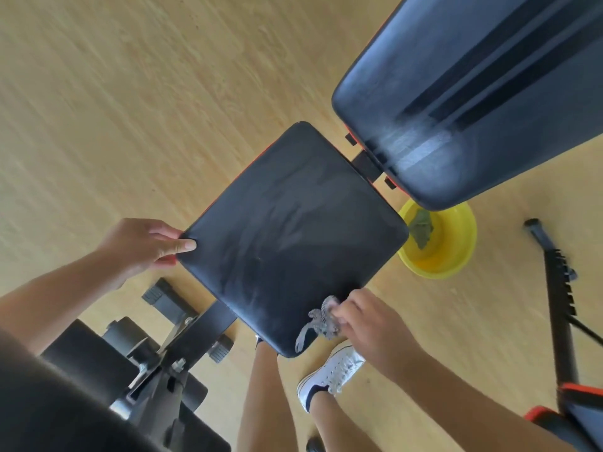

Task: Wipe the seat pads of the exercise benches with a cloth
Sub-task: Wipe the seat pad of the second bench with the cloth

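Note:
A black square seat pad (290, 233) with red trim fills the middle of the head view, showing faint damp streaks. My left hand (146, 246) grips its left corner, thumb lying on top. My right hand (368, 321) is at the pad's near right edge, closed on a crumpled grey cloth (321, 318) that rests on the pad's corner. The long black back pad (473, 102) of the same bench extends to the upper right, with a wet smear near its lower end.
A yellow basin (443, 246) holding a green rag stands on the wooden floor right of the seat. The bench's black frame and foot rollers (182, 337) lie below left. My legs and white shoe (332, 373) stand beside the seat. Another black frame (554, 288) lies far right.

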`<state>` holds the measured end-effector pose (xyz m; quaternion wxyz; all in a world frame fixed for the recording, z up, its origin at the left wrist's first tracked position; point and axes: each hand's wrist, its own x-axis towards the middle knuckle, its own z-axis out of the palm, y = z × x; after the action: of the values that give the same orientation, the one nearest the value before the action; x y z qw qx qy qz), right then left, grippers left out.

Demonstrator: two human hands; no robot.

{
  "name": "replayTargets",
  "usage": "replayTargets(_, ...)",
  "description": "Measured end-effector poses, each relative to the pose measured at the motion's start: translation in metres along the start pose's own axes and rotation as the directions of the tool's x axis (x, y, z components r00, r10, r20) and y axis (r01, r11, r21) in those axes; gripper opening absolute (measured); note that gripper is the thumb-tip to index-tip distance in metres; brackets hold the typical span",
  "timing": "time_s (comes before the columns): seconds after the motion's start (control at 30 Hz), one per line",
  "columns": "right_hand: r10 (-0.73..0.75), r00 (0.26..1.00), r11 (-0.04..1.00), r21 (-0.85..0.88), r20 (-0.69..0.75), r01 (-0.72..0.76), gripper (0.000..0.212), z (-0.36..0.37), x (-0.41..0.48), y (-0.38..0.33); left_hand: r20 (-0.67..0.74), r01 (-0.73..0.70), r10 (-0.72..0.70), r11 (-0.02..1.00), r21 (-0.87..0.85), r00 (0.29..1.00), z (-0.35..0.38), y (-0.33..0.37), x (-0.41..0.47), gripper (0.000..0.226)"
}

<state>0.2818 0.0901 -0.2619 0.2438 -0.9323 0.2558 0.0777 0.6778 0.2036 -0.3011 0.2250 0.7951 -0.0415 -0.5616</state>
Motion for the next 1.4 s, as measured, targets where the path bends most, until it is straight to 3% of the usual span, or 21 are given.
replayTargets(0.03, 0.18, 0.976, 0.984, 0.017, -0.12, -0.179, 0.018, -0.015, 0.008, 0.02, 0.001, 0.001, -0.001, 1.0, -0.001, 1.0, 0.0, 0.0, 0.001, 0.035)
replayTargets(0.07, 0.411, 0.888, 0.912, 0.097, -0.208, -0.399, 0.02, -0.024, 0.019, 0.037, 0.003, 0.002, -0.002, 1.0, -0.001, 1.0, 0.0, -0.001, 0.003, 0.032)
replayTargets(0.13, 0.746, 0.592, 0.665, 0.37, -0.304, -0.649, 0.015, -0.045, 0.047, 0.063, 0.002, 0.009, -0.009, 1.0, -0.001, 1.0, 0.001, -0.002, 0.005, 0.031)
replayTargets(0.2, 0.898, 0.346, 0.439, 0.574, -0.27, -0.692, 0.012, -0.048, 0.067, 0.071, 0.002, 0.023, -0.023, 1.0, -0.004, 1.0, 0.001, 0.0, 0.005, 0.034)
replayTargets(0.3, 0.969, 0.178, 0.247, 0.631, -0.171, -0.735, 0.024, -0.025, 0.064, 0.052, 0.002, 0.023, -0.023, 1.0, -0.009, 1.0, 0.001, 0.0, 0.003, 0.049)
replayTargets(0.4, 0.982, 0.183, 0.101, 0.67, 0.052, -0.735, 0.04, 0.008, 0.033, -0.006, 0.002, 0.03, -0.03, 1.0, -0.001, 1.0, 0.0, 0.001, 0.003, 0.052)
replayTargets(0.57, 0.864, 0.324, 0.007, 0.635, 0.384, -0.772, 0.037, 0.017, 0.005, -0.075, 0.002, 0.03, -0.03, 1.0, 0.008, 1.0, 0.0, 0.004, 0.002, 0.05)
replayTargets(0.6, 0.868, 0.31, -0.014, 0.643, 0.388, -0.766, 0.034, 0.01, 0.007, -0.066, 0.0, 0.035, -0.035, 0.999, 0.009, 0.999, 0.0, 0.004, 0.002, 0.049)
replayTargets(0.73, 0.975, 0.115, -0.089, 0.812, 0.189, -0.577, 0.029, -0.01, 0.034, -0.028, -0.014, 0.056, -0.056, 0.998, -0.006, 0.998, -0.001, 0.001, 0.002, 0.052)
replayTargets(0.9, 0.88, 0.115, -0.304, 0.732, 0.461, -0.609, 0.031, 0.028, 0.015, -0.093, -0.01, 0.05, -0.05, 0.999, 0.002, 0.999, 0.001, 0.003, -0.001, 0.053)
replayTargets(1.03, 0.835, 0.137, -0.279, 0.623, 0.534, -0.73, 0.028, 0.041, 0.002, -0.122, -0.013, 0.044, -0.044, 0.999, -0.024, 0.999, 0.001, 0.003, -0.004, 0.046)
replayTargets(1.1, 0.802, 0.15, -0.246, 0.548, 0.579, -0.8, 0.015, 0.051, -0.001, -0.13, -0.007, 0.039, -0.039, 0.999, -0.034, 0.999, 0.001, 0.004, -0.005, 0.044)
replayTargets(1.17, 0.813, 0.116, -0.197, 0.457, 0.57, -0.867, 0.03, 0.053, 0.0, -0.138, -0.001, 0.043, -0.043, 0.999, -0.033, 0.999, 0.002, 0.005, -0.005, 0.045)
replayTargets(1.2, 0.821, 0.144, -0.139, 0.438, 0.553, -0.888, 0.036, 0.056, -0.003, -0.138, 0.0, 0.045, -0.045, 0.998, -0.032, 0.999, 0.002, 0.005, -0.005, 0.046)
replayTargets(1.27, 0.701, 0.078, -0.384, 0.468, 0.709, -0.796, 0.038, 0.049, 0.006, -0.144, 0.004, 0.042, -0.042, 0.999, -0.034, 0.999, 0.002, 0.006, -0.007, 0.047)
replayTargets(1.3, 0.587, 0.029, -0.51, 0.397, 0.809, -0.763, 0.037, 0.047, 0.016, -0.151, 0.002, 0.044, -0.044, 0.998, -0.035, 0.999, 0.002, 0.006, -0.006, 0.047)
replayTargets(1.37, 0.54, 0.185, -0.531, 0.502, 0.821, -0.683, 0.042, 0.04, 0.038, -0.164, -0.003, 0.046, -0.046, 0.998, -0.033, 0.999, 0.002, 0.007, -0.005, 0.042)
replayTargets(1.4, 0.545, 0.284, -0.461, 0.565, 0.789, -0.684, 0.046, 0.037, 0.051, -0.17, -0.009, 0.042, -0.042, 0.999, -0.027, 0.999, 0.003, 0.007, -0.006, 0.037)
